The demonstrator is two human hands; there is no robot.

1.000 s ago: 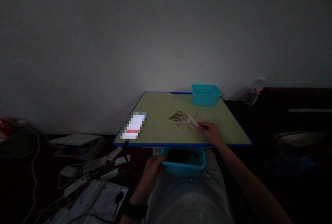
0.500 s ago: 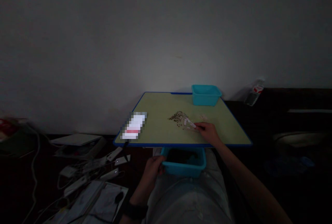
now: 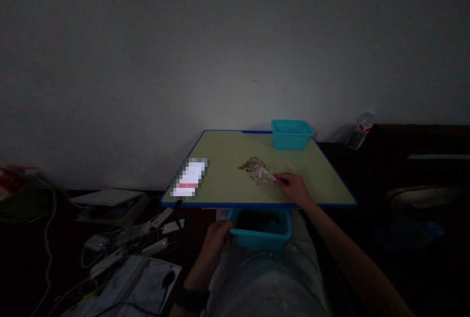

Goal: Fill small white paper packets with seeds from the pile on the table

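My right hand is closed on a thin, clear plastic piece with pale glinting edges; its exact kind I cannot make out. The piece reaches left over the table to the near right edge of a spread of small dark grains. Below the table's front edge, a blue plastic bin rests on my lap with dark contents inside. My left hand grips its left rim, fingers partly hidden.
A second blue bin stands at the table's back right corner. A phone with a lit, blurred screen lies at the left edge. Cables and power strips clutter the floor at left. A bottle leans by the wall at right.
My right hand and the clear plastic piece have shifted slightly left, toward the grains. My left hand and the bin on my lap look unmoved.
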